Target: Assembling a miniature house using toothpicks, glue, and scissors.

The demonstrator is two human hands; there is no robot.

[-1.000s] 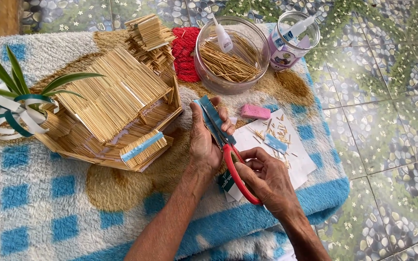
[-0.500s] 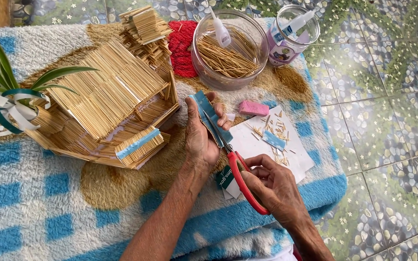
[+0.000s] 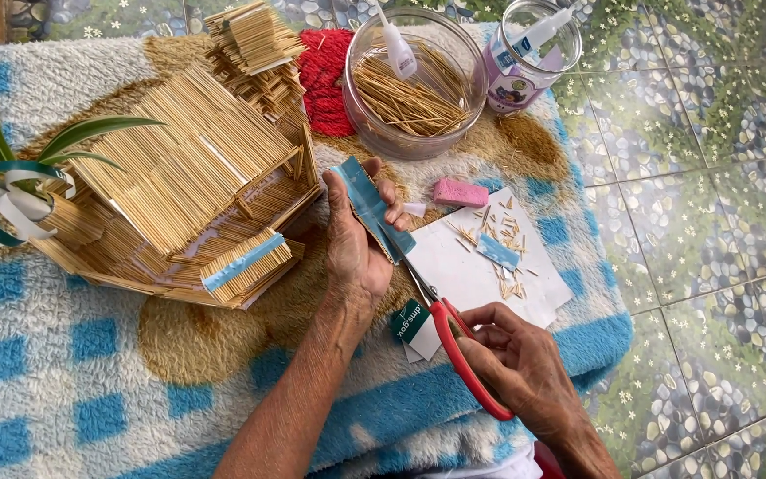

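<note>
Left hand (image 3: 356,239), at the centre of the frame, was clamped on a blue strip (image 3: 370,206), thumb on one side and fingers curled behind it, holding it upright above the blanket (image 3: 64,372). Right hand (image 3: 525,368), lower right of centre, gripped the red-handled scissors (image 3: 454,341), fingers through the loops; the blades reached up to the strip's lower end, though whether they were parted could not be told. Just right of the strip lay a white sheet (image 3: 463,275) scattered with stick trimmings, a pink eraser-like block (image 3: 460,192) at its upper edge. A toothpick house (image 3: 188,195) stood at the left, a clear bowl of sticks (image 3: 410,84) at the top centre.
</note>
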